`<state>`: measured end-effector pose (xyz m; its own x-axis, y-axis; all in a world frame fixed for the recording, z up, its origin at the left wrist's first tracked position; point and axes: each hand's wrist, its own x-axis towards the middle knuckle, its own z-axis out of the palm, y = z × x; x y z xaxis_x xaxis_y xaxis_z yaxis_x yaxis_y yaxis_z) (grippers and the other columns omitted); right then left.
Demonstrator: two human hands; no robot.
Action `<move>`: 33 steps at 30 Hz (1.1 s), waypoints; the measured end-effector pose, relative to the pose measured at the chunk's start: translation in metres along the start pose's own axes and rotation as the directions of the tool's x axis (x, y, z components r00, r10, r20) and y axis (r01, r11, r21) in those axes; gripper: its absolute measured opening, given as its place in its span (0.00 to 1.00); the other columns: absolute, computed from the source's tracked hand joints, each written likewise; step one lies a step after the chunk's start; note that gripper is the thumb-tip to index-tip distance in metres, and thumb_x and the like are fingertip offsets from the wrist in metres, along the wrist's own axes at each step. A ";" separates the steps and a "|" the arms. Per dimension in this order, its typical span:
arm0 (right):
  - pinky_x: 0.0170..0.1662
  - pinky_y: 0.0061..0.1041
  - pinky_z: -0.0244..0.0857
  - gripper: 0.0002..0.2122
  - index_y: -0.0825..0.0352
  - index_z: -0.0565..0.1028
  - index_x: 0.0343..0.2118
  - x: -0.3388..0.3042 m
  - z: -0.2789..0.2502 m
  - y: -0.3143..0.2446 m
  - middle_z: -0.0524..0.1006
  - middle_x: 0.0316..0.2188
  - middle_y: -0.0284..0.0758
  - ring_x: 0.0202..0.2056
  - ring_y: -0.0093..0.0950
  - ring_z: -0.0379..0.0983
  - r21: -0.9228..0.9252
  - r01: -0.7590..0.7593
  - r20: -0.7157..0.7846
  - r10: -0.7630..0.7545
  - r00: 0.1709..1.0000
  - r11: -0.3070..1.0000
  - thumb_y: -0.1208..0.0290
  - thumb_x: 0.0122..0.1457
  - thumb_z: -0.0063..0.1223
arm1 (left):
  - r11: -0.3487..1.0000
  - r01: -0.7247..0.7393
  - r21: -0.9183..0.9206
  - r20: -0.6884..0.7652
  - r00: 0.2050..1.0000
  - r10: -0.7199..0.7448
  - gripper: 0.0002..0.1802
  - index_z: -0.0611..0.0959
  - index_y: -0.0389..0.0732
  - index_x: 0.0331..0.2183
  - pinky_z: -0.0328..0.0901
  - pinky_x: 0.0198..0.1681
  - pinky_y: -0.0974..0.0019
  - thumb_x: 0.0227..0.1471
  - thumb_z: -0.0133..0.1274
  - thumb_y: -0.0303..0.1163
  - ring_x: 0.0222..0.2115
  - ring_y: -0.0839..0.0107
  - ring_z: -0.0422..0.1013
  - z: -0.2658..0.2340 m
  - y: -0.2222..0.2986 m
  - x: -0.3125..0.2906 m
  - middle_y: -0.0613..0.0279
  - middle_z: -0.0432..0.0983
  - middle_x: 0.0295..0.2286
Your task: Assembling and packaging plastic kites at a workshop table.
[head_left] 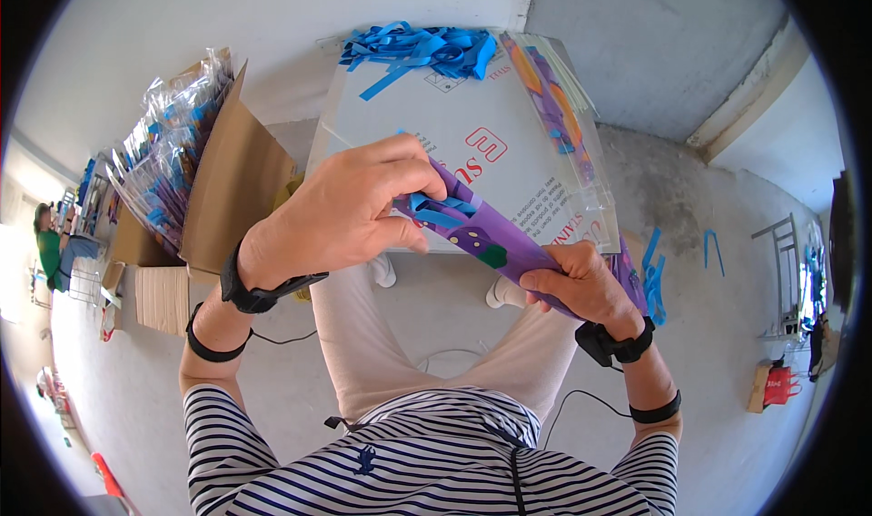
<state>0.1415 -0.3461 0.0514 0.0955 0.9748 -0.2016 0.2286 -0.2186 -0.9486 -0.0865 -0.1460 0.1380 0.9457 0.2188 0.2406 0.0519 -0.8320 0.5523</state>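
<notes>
A long, narrow purple printed piece (490, 234), which looks like folded fabric or film, slants across in front of me, above my lap and the near edge of the board. My right hand (590, 284) is closed around its lower right end, thumb on top. At the upper left end, my left hand (354, 203) has its thumb and fingers curled in. A blue ribbon (440, 212) shows there, bunched in the open end of the purple piece, by the fingertips. The left fingertips partly cover that end, so their exact grip is hard to see.
A white printed board (391, 116) bears a heap of blue ribbons (427, 51) at its far edge and clear-wrapped colourful strips (554, 107) on the right. An open cardboard box (232, 180) of bagged pieces stands left. Loose blue ribbons (654, 280) hang at right.
</notes>
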 end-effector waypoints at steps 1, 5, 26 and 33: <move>0.23 0.15 0.63 0.08 0.71 0.81 0.31 0.000 -0.001 0.001 0.79 0.20 0.29 0.20 0.14 0.71 -0.017 0.004 0.002 -0.004 1.000 1.000 0.70 0.61 0.59 | 1.000 0.014 0.002 0.022 1.000 -0.014 0.18 0.81 0.36 0.38 0.70 0.30 0.69 0.41 0.62 0.19 0.29 0.69 0.73 0.000 -0.003 0.000 0.61 0.73 0.36; 0.23 0.16 0.63 0.08 0.71 0.80 0.30 0.000 0.000 0.000 0.79 0.20 0.29 0.19 0.14 0.71 -0.052 -0.002 -0.002 0.002 1.000 0.999 0.70 0.60 0.60 | 0.994 0.112 0.012 0.100 0.989 -0.113 0.20 0.81 0.37 0.39 0.68 0.29 0.70 0.38 0.62 0.18 0.29 0.69 0.73 0.000 -0.001 0.000 0.62 0.74 0.36; 0.20 0.21 0.58 0.11 0.72 0.76 0.23 0.001 -0.001 0.012 0.75 0.16 0.32 0.16 0.19 0.67 -0.184 0.131 -0.069 -0.146 0.987 0.974 0.71 0.58 0.61 | 0.891 0.417 -0.179 0.307 0.884 -0.352 0.23 0.81 0.37 0.45 0.55 0.23 0.76 0.45 0.66 0.25 0.18 0.81 0.59 0.004 0.013 -0.004 0.72 0.64 0.15; 0.20 0.21 0.58 0.11 0.72 0.76 0.24 -0.001 -0.002 0.013 0.76 0.16 0.32 0.15 0.19 0.67 -0.217 0.193 -0.025 -0.203 0.979 0.957 0.71 0.58 0.60 | 0.700 0.660 -0.272 0.612 0.680 -0.404 0.30 0.74 0.40 0.54 0.54 0.16 0.76 0.49 0.64 0.26 0.11 0.84 0.59 -0.006 0.009 0.003 0.71 0.67 0.15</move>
<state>0.1465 -0.3499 0.0395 0.0709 0.9975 0.0011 0.4477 -0.0308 -0.8936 -0.0848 -0.1495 0.1481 0.8187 0.1730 -0.5476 0.5733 -0.2995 0.7626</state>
